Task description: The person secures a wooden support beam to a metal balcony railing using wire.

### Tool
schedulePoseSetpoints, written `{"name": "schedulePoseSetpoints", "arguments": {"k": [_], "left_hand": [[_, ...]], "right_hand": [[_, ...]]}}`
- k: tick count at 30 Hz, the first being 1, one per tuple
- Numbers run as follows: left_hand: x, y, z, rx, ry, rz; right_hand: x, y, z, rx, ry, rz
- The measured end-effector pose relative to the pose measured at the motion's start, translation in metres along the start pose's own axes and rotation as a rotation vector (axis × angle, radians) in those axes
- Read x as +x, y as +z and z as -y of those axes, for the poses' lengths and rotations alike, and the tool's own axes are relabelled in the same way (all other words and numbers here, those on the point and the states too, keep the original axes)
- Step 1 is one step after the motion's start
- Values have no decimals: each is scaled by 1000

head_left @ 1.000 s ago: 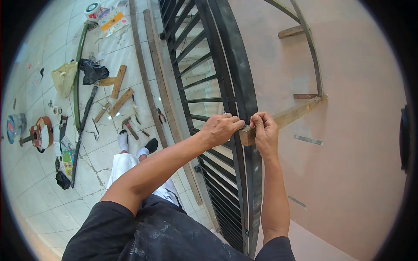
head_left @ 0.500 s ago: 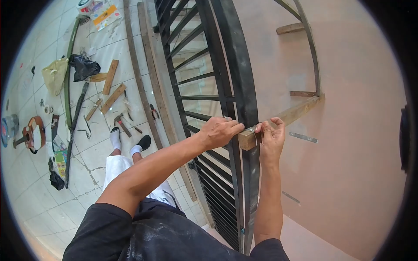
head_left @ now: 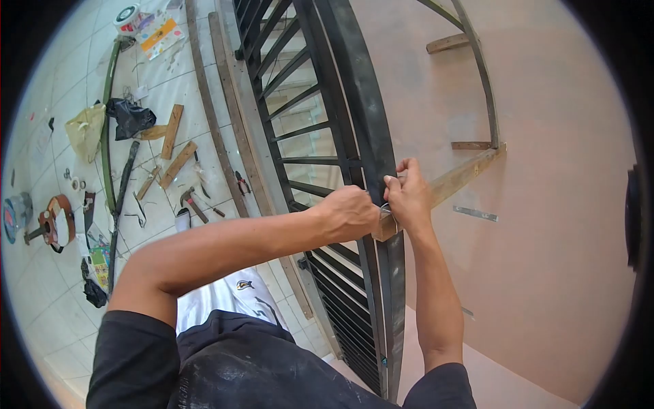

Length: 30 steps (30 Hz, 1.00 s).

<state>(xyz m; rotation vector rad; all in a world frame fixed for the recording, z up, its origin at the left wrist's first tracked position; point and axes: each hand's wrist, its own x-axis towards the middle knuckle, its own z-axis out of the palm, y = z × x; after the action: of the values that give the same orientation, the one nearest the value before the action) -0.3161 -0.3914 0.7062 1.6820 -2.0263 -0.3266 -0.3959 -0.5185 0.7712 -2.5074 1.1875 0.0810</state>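
A squared wooden beam (head_left: 464, 178) runs from the wall to the black metal railing (head_left: 362, 88), its cut end lying across the top rail. A thin metal wire (head_left: 385, 208) loops round the beam near that end. My left hand (head_left: 349, 213) is closed in a fist on the wire, left of the beam end. Over the beam just right of the loop, my right hand (head_left: 409, 196) has its thumb and forefinger curled close together; anything between them is too small to make out.
On the tiled floor at left lie a hammer (head_left: 194, 204), pliers (head_left: 242, 183), wood offcuts (head_left: 178, 165), a black bag (head_left: 131, 118), a green pole (head_left: 107, 136) and a guitar-like body (head_left: 60, 221). Long wooden strips (head_left: 235, 109) lie beside the railing. A wooden frame (head_left: 485, 75) stands against the wall.
My left hand has rolled over into a tighter fist by the beam end. My right hand has moved up and left, onto the beam. The view has shifted slightly.
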Motion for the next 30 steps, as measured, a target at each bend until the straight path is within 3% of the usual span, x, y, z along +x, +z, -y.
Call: {"name": "schedulePoseSetpoints", "arguments": {"k": [1,4,6,8,9,11,12,14,15,17,19,23,25,29,30], "left_hand": [[3,-12,-3,31,47,157],[10,-38,-10,206,198,38],[18,-42,-10,221,213,123],[22,-45,-12,310,245,220],[20,-45,-9,340,271,231],[17,-46,1,359,185,340],[13,-48,10,389,215,350],[7,-53,34,293,388,-65],[7,-50,45,310,411,-57],[11,-38,66,264,652,-262],[14,-28,72,213,677,-274],[19,-20,81,144,703,-288],[17,-12,86,107,731,-319],[22,7,82,58,754,-470],[24,10,79,49,756,-503]], "right_hand": [[2,3,0,-71,-33,1],[14,6,-3,-146,-56,36],[18,4,-8,-147,-23,63],[22,1,-9,-3,39,205],[23,-2,-7,23,45,174],[21,-8,0,313,188,385],[20,-10,1,329,160,358],[19,-8,-5,377,139,321],[17,-9,-5,393,114,325],[20,-6,-12,421,122,301],[27,8,-32,160,-113,125],[21,-4,-22,201,-56,165],[9,-18,-5,413,131,268],[11,-14,-13,526,139,230],[12,-14,-13,522,93,129]]}}
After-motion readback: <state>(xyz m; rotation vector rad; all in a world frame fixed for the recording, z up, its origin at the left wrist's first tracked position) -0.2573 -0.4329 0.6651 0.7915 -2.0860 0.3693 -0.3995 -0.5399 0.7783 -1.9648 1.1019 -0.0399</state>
